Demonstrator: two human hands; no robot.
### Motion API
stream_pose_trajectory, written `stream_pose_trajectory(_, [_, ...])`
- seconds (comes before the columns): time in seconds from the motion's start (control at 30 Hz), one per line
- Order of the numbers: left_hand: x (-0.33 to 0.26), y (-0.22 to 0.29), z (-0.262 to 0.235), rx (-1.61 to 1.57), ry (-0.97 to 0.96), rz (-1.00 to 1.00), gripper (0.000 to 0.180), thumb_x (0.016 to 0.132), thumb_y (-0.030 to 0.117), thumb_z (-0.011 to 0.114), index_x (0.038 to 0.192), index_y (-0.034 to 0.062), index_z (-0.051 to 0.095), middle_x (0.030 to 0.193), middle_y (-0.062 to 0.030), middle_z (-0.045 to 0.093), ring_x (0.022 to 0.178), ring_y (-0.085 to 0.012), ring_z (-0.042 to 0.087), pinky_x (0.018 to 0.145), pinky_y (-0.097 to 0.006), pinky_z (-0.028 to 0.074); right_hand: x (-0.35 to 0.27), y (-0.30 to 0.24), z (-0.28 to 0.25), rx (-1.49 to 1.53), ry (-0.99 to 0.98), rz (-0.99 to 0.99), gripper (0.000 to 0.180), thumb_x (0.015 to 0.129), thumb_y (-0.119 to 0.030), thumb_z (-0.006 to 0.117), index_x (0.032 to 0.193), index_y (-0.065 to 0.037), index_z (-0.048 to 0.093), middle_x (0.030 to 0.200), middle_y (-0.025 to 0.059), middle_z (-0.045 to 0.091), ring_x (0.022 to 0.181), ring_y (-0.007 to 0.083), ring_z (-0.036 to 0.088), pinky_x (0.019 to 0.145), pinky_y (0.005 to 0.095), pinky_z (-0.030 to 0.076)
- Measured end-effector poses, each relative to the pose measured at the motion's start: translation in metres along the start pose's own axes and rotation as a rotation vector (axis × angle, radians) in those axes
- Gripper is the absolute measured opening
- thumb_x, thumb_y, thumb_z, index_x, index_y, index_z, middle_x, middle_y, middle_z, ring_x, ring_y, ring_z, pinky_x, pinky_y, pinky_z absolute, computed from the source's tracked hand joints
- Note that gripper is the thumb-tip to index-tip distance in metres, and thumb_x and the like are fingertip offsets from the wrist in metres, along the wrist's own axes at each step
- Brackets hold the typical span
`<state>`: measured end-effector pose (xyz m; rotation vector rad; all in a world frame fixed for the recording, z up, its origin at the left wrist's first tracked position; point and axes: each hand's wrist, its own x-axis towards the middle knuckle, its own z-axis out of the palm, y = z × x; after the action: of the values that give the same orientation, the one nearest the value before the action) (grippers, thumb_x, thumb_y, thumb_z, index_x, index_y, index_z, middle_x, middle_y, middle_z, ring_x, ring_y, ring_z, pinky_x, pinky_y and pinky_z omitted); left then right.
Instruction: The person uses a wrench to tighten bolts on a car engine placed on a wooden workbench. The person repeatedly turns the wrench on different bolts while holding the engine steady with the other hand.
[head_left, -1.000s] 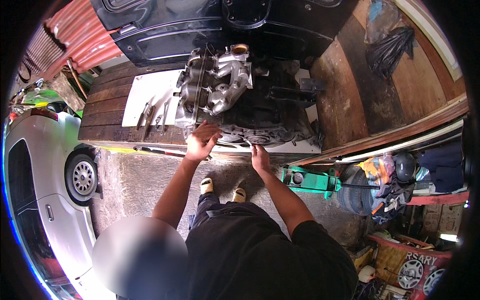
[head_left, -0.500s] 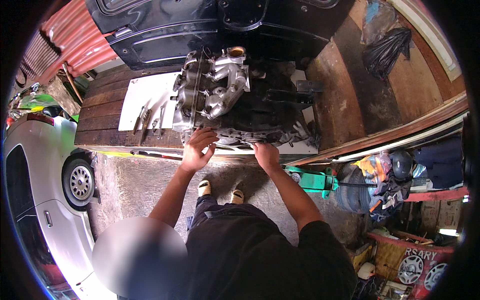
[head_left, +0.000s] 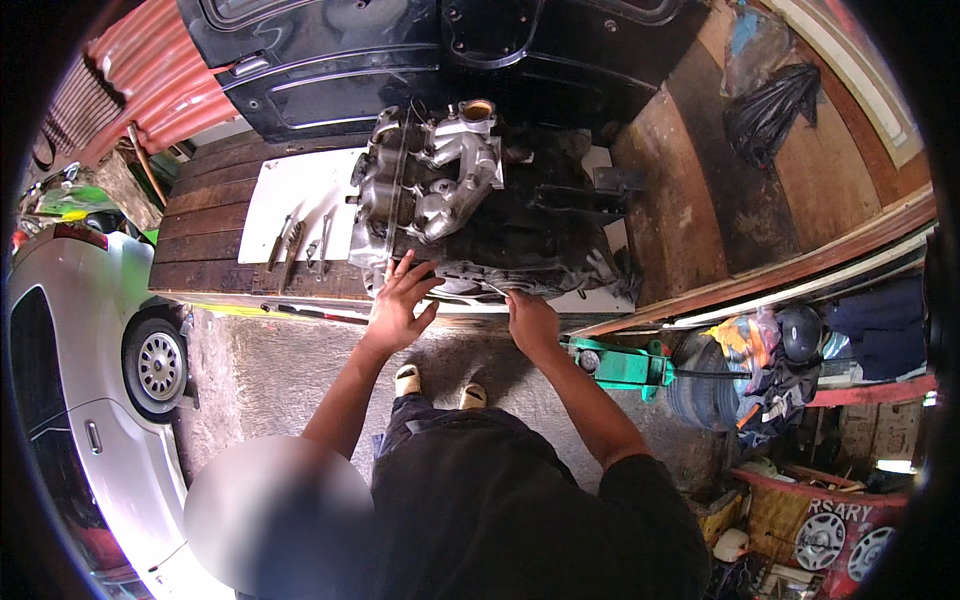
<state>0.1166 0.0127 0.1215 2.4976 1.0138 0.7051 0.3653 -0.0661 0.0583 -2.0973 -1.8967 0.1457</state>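
Where concrete floor (head_left: 290,370) meets wooden platform (head_left: 210,240), left hand (head_left: 398,305) spread, fingers apart, flat against engine block's (head_left: 470,215) near edge; right hand (head_left: 530,318) beside it, closed around a thin tool (head_left: 492,288). Left of engine, loose tools (head_left: 300,245) on white sheet (head_left: 300,190). Beyond engine, dark car panel (head_left: 400,50).

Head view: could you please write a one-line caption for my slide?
Left hand spread on a car engine on a wooden bench; right hand holds a thin tool at its near edge.

The engine (head_left: 470,210) crowds the bench front; open white sheet (head_left: 290,195) lies left, past loose tools (head_left: 295,240).
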Motion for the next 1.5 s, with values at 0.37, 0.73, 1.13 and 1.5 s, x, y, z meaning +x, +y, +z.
stream_pose_trajectory(0.37, [0.004,-0.007,0.029,-0.121,0.352,0.049,0.013,0.075,0.003,0.060,0.085,0.0068,0.068,0.109,-0.0075,0.065,0.117,-0.0335,0.054,0.096,-0.042,0.045,-0.018,0.051,0.112,0.753,-0.050,0.310,0.021,0.095,-0.022,0.051,0.101,-0.004,0.061,0.069,0.0075,0.064,0.061,0.0165,0.063,0.057,0.0305,0.048])
stream_pose_trajectory(0.73, [0.002,-0.008,0.031,-0.128,0.385,0.071,0.012,0.074,0.001,0.061,0.083,0.0046,0.067,0.104,-0.0100,0.066,0.108,-0.0325,0.059,0.092,-0.041,0.047,-0.008,0.049,0.136,0.539,0.029,0.325,0.027,0.093,-0.028,0.052,0.107,-0.006,0.061,0.079,0.0152,0.067,0.074,0.0313,0.065,0.065,0.0405,0.050])
stream_pose_trajectory(1.13, [0.002,-0.007,0.029,-0.130,0.395,0.041,0.013,0.074,0.001,0.061,0.083,0.0066,0.067,0.103,-0.0080,0.067,0.108,-0.0300,0.060,0.090,-0.039,0.049,-0.005,0.043,0.115,0.261,-0.001,0.259,0.026,0.093,-0.029,0.050,0.111,-0.014,0.063,0.094,0.0161,0.067,0.088,0.0345,0.064,0.073,0.0447,0.051])
stream_pose_trajectory(1.5, [0.002,-0.009,0.032,-0.122,0.425,0.054,0.013,0.074,0.001,0.062,0.083,0.0070,0.068,0.103,-0.0078,0.067,0.107,-0.0292,0.061,0.090,-0.038,0.049,0.012,0.044,0.033,-0.061,0.181,-0.193,0.014,0.081,-0.026,0.062,0.079,-0.015,0.069,0.063,0.0117,0.063,0.058,0.0313,0.064,0.056,0.0440,0.051])
